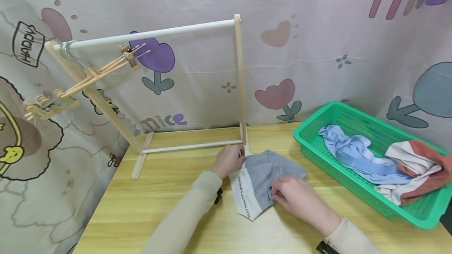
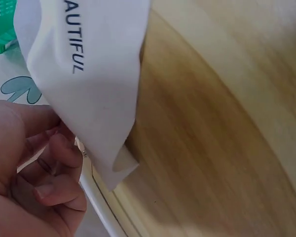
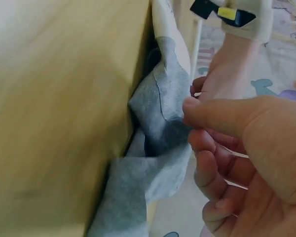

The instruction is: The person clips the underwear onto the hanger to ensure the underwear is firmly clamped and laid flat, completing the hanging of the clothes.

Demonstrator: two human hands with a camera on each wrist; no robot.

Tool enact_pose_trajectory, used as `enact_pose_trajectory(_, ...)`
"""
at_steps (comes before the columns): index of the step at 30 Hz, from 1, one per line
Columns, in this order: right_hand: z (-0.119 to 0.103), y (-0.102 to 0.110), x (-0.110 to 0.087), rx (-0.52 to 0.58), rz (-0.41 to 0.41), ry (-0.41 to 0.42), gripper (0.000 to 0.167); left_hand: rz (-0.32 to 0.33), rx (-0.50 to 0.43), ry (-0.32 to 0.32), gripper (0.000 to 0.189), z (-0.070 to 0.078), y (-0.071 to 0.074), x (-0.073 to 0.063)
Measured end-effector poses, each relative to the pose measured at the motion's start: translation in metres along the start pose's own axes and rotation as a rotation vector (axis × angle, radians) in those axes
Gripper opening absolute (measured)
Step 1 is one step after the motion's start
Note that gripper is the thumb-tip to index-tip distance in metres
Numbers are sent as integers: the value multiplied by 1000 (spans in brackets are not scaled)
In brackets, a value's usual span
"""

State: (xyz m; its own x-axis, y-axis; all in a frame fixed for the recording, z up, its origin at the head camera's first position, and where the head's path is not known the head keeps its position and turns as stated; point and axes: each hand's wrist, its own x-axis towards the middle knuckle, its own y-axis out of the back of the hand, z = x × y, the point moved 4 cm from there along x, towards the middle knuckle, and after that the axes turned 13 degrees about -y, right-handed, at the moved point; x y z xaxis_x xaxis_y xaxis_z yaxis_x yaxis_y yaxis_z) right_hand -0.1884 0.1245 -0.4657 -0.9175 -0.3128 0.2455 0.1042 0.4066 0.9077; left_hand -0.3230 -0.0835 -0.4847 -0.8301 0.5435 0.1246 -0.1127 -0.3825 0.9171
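A pair of grey underpants (image 1: 263, 175) with a wide white waistband (image 1: 243, 195) lies partly bunched on the table; dark lettering runs along the band. At the far end of that band, my left hand (image 1: 229, 161) pinches the edge between thumb and fingers. The left wrist view shows the white band (image 2: 89, 89) hanging from the left hand (image 2: 39, 168), its lower corner folded over. My right hand (image 1: 300, 199) is over the grey part, near side. In the right wrist view, thumb and forefinger of the right hand (image 3: 237, 148) pinch a shadowed fold of the grey cloth (image 3: 163, 108).
Right of the underpants stands a green plastic basket (image 1: 339, 171) with light blue clothing (image 1: 360, 156) and a rust-and-white garment (image 1: 420, 167). A wooden rack (image 1: 240, 77) with white rods stands behind the left hand. Wooden clip hangers (image 1: 102, 74) hang at its left end.
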Motion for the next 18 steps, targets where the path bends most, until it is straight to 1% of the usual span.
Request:
enact_pose_trajectory(3, 1, 0, 1, -7, 14, -42, 37, 17, -19, 25, 14, -7, 1, -2)
enact_pose_trajectory(5, 4, -3, 5, -32, 23, -78, 41, 20, -34, 48, 13, -11, 1, -3)
enact_pose_trajectory(7, 5, -7, 8, -63, 27, -102, 31, 11, -39, 66, 8, -13, 2, -3)
enact_pose_trajectory(9, 6, -9, 10, -83, 36, -104, 19, -8, -37, 72, 13, -13, 2, -2)
enact_pose_trajectory(11, 5, -7, 8, -88, 44, -94, 19, -31, -31, 68, 19, -10, 2, 0)
enact_pose_trajectory(13, 4, 1, 1, -73, 57, -61, 22, -49, -24, 65, 21, -8, 1, 1)
enact_pose_trajectory(15, 1, 11, -10, -52, 68, -12, 23, -55, -27, 75, 22, -7, 2, 2)
enact_pose_trajectory(18, -4, 26, -34, -19, 81, 113, 24, -54, -33, 115, 22, -8, 4, 1)
